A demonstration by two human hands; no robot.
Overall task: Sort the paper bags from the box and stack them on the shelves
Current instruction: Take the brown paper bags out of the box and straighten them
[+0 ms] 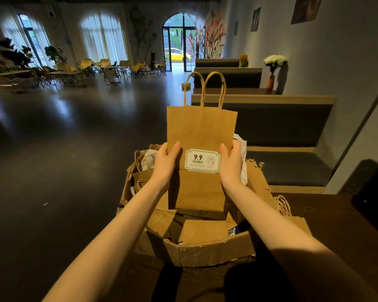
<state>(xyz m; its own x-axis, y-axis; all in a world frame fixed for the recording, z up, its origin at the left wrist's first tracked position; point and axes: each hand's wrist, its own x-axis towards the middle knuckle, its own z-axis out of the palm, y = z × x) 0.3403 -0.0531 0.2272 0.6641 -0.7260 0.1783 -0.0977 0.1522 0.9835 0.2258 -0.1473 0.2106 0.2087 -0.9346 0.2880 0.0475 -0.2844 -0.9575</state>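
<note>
A flat brown paper bag (201, 129) with twisted handles and a white "9.9" sticker is held upright over a torn cardboard box (207, 249). My left hand (165, 163) grips the bag's left edge and my right hand (231, 163) grips its right edge, thumbs on the front. The box holds several more folded brown and white paper bags (203, 233). No shelves can be made out with certainty.
The box rests on a dark wooden surface (327, 216), with bag handles (283, 204) hanging over its right side. Upholstered booth benches (277, 127) stand behind it on the right beside a wall. Dark open floor (63, 160) spreads left toward chairs and windows.
</note>
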